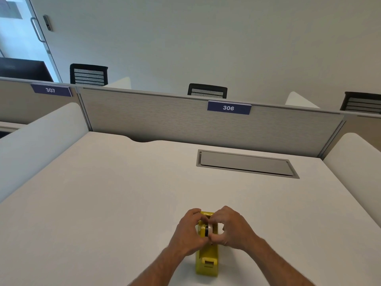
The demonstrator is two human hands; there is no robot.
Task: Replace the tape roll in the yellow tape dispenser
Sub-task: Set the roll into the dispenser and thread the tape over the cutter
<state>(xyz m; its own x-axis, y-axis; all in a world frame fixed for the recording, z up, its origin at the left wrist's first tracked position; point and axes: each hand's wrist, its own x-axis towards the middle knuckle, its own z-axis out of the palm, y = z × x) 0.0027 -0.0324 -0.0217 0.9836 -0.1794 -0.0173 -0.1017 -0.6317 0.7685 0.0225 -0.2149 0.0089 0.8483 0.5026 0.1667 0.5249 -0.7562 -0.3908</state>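
Observation:
The yellow tape dispenser [207, 259] stands on the white desk [123, 203] near its front edge, cutter end towards me. A tape roll [209, 229] with a black core sits upright in the dispenser's cradle. My left hand [188, 232] holds the roll from the left, fingers curled around its side. My right hand [231, 230] grips the roll from the right, thumb and fingers pinched on it. Both hands hide most of the roll and the dispenser's far end.
A grey cable hatch [247, 164] is set flush in the desk at the back right. A fabric partition [165, 120] with a "306" label closes the back; white side dividers [41, 141] flank the desk. Chairs stand beyond.

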